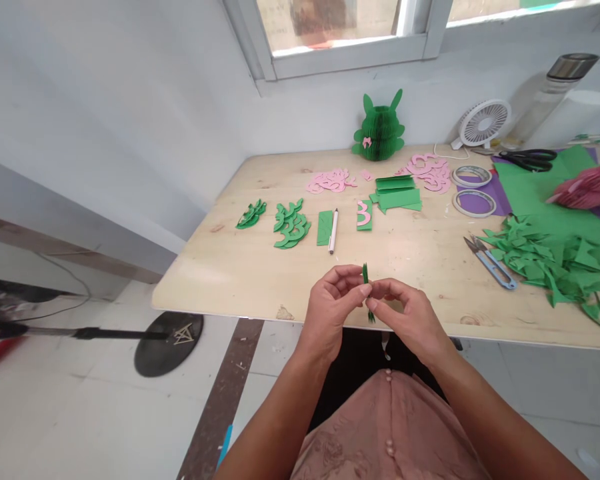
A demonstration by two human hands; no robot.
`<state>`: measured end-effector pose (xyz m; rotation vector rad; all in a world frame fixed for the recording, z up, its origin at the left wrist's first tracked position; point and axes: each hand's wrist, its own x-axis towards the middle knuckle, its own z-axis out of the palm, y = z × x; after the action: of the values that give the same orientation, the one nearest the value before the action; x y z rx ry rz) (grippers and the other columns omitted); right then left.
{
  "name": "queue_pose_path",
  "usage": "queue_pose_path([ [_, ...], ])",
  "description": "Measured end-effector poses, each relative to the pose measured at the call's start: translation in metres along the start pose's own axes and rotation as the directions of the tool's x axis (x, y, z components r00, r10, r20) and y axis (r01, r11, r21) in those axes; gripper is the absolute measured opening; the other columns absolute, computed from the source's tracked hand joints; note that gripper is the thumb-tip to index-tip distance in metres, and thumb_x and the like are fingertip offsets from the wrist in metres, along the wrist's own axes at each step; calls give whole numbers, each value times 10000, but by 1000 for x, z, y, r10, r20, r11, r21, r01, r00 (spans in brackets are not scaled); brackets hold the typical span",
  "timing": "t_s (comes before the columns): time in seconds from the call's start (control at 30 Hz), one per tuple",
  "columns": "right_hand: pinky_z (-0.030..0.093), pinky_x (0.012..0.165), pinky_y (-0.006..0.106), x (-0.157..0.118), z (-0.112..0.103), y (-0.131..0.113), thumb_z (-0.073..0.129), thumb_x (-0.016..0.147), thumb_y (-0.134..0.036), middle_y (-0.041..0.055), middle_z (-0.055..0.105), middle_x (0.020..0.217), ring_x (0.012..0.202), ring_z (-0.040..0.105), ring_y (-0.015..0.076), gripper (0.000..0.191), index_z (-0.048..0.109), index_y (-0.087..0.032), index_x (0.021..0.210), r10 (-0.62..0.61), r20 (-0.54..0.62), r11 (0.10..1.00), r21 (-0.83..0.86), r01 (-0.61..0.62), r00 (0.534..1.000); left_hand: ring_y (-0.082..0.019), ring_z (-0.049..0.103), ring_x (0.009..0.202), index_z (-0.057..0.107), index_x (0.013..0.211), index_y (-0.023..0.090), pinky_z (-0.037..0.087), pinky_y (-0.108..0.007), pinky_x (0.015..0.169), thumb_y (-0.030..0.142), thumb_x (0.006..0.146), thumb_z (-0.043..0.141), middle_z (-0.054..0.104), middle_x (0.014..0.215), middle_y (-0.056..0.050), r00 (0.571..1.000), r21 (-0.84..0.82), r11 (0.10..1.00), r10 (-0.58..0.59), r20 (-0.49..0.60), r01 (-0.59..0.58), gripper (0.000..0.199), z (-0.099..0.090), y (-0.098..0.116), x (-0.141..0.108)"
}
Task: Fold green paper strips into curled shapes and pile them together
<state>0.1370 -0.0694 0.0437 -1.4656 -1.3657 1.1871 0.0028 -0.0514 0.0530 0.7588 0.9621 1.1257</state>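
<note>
Over the table's front edge, my left hand [336,301] and my right hand [405,312] pinch a narrow stack of folded green paper [365,273] between them, seen edge-on and upright. Beyond them lie a green strip [325,228] with a white pen [333,231] beside it, and a small green piece with a pink curved cutout [363,213] on it. Green scalloped cutouts [293,227] and green leaf shapes [251,213] are piled to the left. Folded green strips [399,199] sit farther back.
Pink cutouts [330,180], a green honeycomb paper figure [379,133] and a small white fan [485,123] stand or lie at the back. On the right are tape rolls [474,203], blue-handled snips [495,265], black scissors [527,159] and green scraps [550,257].
</note>
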Motion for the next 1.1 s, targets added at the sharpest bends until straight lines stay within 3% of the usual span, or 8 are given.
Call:
queue_pose_path([
  [0.33, 495, 752, 333, 3, -4, 6, 700, 696, -389, 58, 690, 815, 821, 637, 193, 311, 646, -178, 919, 109, 121, 921, 362, -146, 987, -105, 567, 652, 651, 849, 147, 454, -244, 648, 213, 607, 769, 657, 739, -19, 1000, 6, 1000, 5, -1, -5, 277, -2, 3, 3],
  [0.83, 476, 727, 291, 2, -5, 7, 692, 720, -336, 21, 695, 757, 739, 634, 145, 267, 657, -181, 935, 119, 134, 888, 429, -166, 984, -88, 548, 630, 669, 847, 153, 442, -240, 662, 217, 637, 754, 647, 738, -9, 1000, 44, 999, 11, -12, -10, 235, -5, 4, 4],
  [1.1, 450, 743, 304, 4, -8, 9, 679, 720, -374, 16, 690, 725, 730, 621, 153, 270, 653, -177, 903, 117, 132, 878, 450, -164, 984, -119, 590, 708, 662, 841, 146, 453, -236, 660, 200, 597, 775, 667, 773, -34, 998, -60, 996, -66, -13, 65, 274, -5, 8, 5],
])
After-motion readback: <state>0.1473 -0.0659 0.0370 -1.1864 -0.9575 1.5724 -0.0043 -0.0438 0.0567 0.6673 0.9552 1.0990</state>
